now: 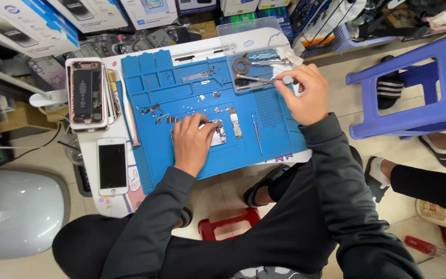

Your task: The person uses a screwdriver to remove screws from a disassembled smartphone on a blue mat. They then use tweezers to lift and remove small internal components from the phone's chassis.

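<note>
Our left hand [192, 144] lies palm down on the blue work mat [207, 103], fingers curled over a small silver phone part [217, 133]; the hand covers most of that part, so we cannot tell if the grip is clamped on it or only pressing it flat. Our right hand [305, 95] is up at the mat's far right corner, grip pinched on the round white cap of a screwdriver [264, 79], whose shaft points left into a clear plastic tray [251, 70]. A dark ring-shaped piece [241, 64] and another thin tool also lie in that tray. Just right of the left hand, a narrow circuit board [236, 125] lies on the mat, and tweezers [257, 132] lie beside it, apart from both hands. Loose brackets and screws [153, 111] are scattered over the mat left of the left hand. On the small white table [91, 150], left of the mat, an opened phone with its battery showing [87, 94] sits on a stack of similar shells, and a white phone with a dark screen [112, 165] lies nearer to us. A blue plastic stool [414, 88] stands on the floor to the right, with another person's sandalled foot [440, 150] by it.
</note>
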